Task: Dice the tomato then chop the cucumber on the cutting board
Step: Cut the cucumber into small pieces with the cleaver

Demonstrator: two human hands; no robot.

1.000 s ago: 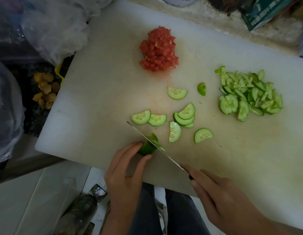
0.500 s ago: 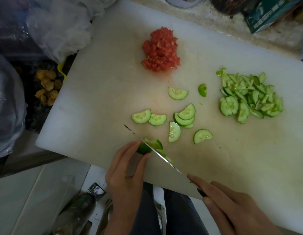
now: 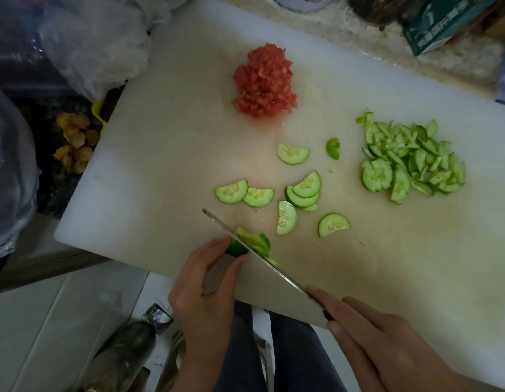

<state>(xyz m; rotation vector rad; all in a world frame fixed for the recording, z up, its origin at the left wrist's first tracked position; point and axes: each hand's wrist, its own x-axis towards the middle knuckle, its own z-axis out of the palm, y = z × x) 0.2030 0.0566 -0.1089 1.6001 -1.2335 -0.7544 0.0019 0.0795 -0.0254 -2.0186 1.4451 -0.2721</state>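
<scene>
Left grip: your left hand (image 3: 206, 281) pinches the cucumber stub (image 3: 236, 249) by the cutting board (image 3: 160, 165) near edge.
Right grip: your right hand (image 3: 381, 343) curls round the knife (image 3: 262, 257), blade against the stub.
Tomato: diced tomato (image 3: 264, 82) heaped far side.
Room: bare board on the left.

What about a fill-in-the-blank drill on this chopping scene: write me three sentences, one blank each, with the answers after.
The left hand pinches the stubby cucumber end, whose skin is dark ____. The right hand grips the broad steel knife, whose blade cuts the ____ end. On the white plastic cutting board, the heap of diced tomato is ____.
Missing words: green; cucumber; red.
</scene>
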